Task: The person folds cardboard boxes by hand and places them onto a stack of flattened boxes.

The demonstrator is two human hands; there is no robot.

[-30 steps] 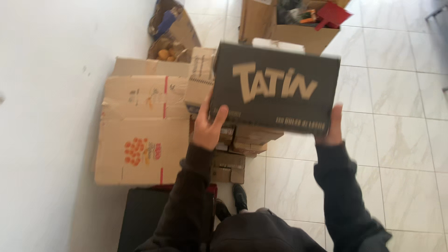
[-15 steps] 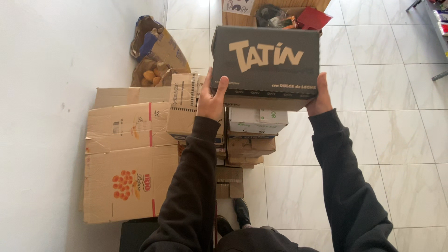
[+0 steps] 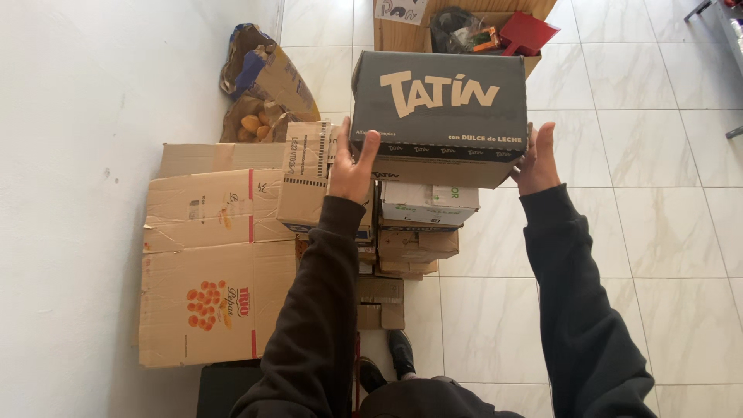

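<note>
I hold a dark grey cardboard box [image 3: 439, 104] with pale lettering on its lid, one hand on each side. My left hand [image 3: 354, 165] presses its left end, thumb up along the side. My right hand [image 3: 535, 159] presses its right end with fingers straight. The box hangs just above a tall stack of smaller cardboard boxes [image 3: 422, 224], whose top one is white. Whether it touches the stack I cannot tell. Both arms wear dark sleeves.
Flattened brown cartons [image 3: 209, 255] lean by the white wall on the left. A brown paper sack with round yellow produce [image 3: 259, 93] lies behind them. An open carton holding a red scoop [image 3: 526, 31] stands at the back. A dark shoe [image 3: 401, 352] shows on the pale tiles.
The grey box has moved away from me and lower, now level over the stack. Both hands stayed on its ends, and the view has tilted downward.
</note>
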